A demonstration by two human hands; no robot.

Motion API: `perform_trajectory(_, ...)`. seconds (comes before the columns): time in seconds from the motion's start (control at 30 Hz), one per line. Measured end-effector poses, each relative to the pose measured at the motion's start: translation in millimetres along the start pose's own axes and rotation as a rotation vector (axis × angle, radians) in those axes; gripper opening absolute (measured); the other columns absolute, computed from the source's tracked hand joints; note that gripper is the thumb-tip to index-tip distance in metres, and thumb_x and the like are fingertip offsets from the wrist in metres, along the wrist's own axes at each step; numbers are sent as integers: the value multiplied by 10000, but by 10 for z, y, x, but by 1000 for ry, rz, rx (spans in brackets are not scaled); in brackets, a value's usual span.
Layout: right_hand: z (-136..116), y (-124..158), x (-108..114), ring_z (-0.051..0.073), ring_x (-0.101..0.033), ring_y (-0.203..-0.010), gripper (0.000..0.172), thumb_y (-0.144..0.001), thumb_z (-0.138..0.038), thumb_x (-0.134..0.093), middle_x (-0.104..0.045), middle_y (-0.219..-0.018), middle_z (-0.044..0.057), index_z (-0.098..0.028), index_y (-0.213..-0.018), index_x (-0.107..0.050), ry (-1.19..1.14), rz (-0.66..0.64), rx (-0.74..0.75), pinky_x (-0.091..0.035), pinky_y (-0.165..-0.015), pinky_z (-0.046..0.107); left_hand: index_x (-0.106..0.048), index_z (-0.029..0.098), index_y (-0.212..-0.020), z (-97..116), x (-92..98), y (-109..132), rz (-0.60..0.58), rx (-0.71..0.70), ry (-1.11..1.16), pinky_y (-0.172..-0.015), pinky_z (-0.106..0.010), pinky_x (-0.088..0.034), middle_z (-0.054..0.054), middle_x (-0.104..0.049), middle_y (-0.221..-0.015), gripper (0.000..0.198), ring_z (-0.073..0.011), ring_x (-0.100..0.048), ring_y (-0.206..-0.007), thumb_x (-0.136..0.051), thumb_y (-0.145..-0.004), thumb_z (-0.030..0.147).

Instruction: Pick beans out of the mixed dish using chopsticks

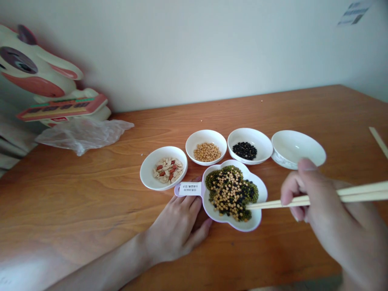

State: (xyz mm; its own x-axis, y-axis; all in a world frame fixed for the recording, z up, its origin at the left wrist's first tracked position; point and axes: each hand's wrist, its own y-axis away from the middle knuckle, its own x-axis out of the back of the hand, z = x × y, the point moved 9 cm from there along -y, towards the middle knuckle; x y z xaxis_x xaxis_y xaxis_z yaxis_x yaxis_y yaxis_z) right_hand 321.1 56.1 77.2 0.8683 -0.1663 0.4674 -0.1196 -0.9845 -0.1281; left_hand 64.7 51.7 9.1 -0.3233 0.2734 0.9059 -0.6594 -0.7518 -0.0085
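Observation:
A flower-shaped white dish (256, 218) holds mixed yellow, green and black beans. My left hand (177, 226) lies flat on the table against the dish's left side, fingers spread near its labelled handle (190, 188). My right hand (315, 198) grips a pair of wooden chopsticks (348, 193), whose tips rest on the beans at the dish's right edge. Behind stand small white bowls: one with seeds and red pieces (148, 173), one with yellow beans (194, 143), one with black beans (260, 139), one empty (300, 145).
The wooden table (91, 190) meets a pale wall. At the back left sit a cartoon animal figure (39, 76) and a crumpled clear plastic bag (81, 133). A wooden stick (378, 141) lies at the right edge.

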Motion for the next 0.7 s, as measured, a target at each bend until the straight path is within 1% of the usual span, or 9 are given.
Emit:
perform_trajectory(0.1, -16, -25, -185, 156, -533, -499, 675, -1097, -673, -372, -541, -528, 10, -245, -621, -585, 49, -65, -69, -396, -484, 313, -636, 180, -1153, 6, -10, -2, -14, 3, 5, -984, -551, -590, -141, -707, -1176, 204, -337, -682, -1065, -576, -1049, 345)
perform_trajectory(0.17, -80, -73, -339, 160, -576, -554, 678, -1088, -704, -355, -596, -576, 13, -248, -667, -630, -5, -95, -50, -435, -526, 304, -635, 179, -1169, 12, -12, 0, -17, -1, 7, -990, -554, -586, -145, -706, -1192, 214, -340, -682, -1077, -571, -1053, 347)
perform_trajectory(0.27, -159, -158, -439, 158, -587, -587, 674, -1076, -721, -375, -636, -622, 18, -244, -712, -684, -62, -54, 3, -456, -583, 305, -631, 171, -1202, 13, -9, 3, -16, -3, 7, -1013, -563, -577, -154, -700, -1225, 233, -345, -676, -1108, -561, -1059, 341)
perform_trajectory(0.33, -149, -194, -417, 157, -576, -586, 689, -1077, -718, -375, -641, -624, 28, -239, -696, -691, -72, -19, 5, -448, -593, 312, -631, 170, -1202, 12, -7, 2, -18, -2, 8, -1019, -565, -573, -155, -698, -1227, 235, -345, -673, -1112, -554, -1062, 343)
perform_trajectory(0.5, -56, -225, -254, 165, -525, -525, 745, -1066, -745, -342, -630, -579, 47, -240, -657, -707, -193, 60, -13, -401, -515, 334, -637, 187, -1152, -6, -30, -8, -40, 16, 6, -994, -546, -582, -141, -704, -1186, 214, -334, -677, -1078, -554, -1064, 364)
perform_trajectory(0.57, -49, -235, -254, 164, -526, -531, 723, -1062, -745, -359, -641, -605, 48, -238, -687, -714, -201, 79, -7, -401, -512, 332, -635, 181, -1161, -7, -32, -7, -37, 16, 2, -990, -549, -583, -146, -703, -1186, 221, -337, -677, -1075, -553, -1062, 360)
perform_trajectory(0.7, -103, -245, -349, 155, -529, -558, 661, -1078, -707, -390, -651, -658, 38, -237, -738, -707, -171, 96, 26, -401, -527, 324, -629, 169, -1202, 1, -25, -1, -19, 1, 4, -1016, -566, -575, -154, -698, -1216, 245, -346, -672, -1110, -556, -1058, 353)
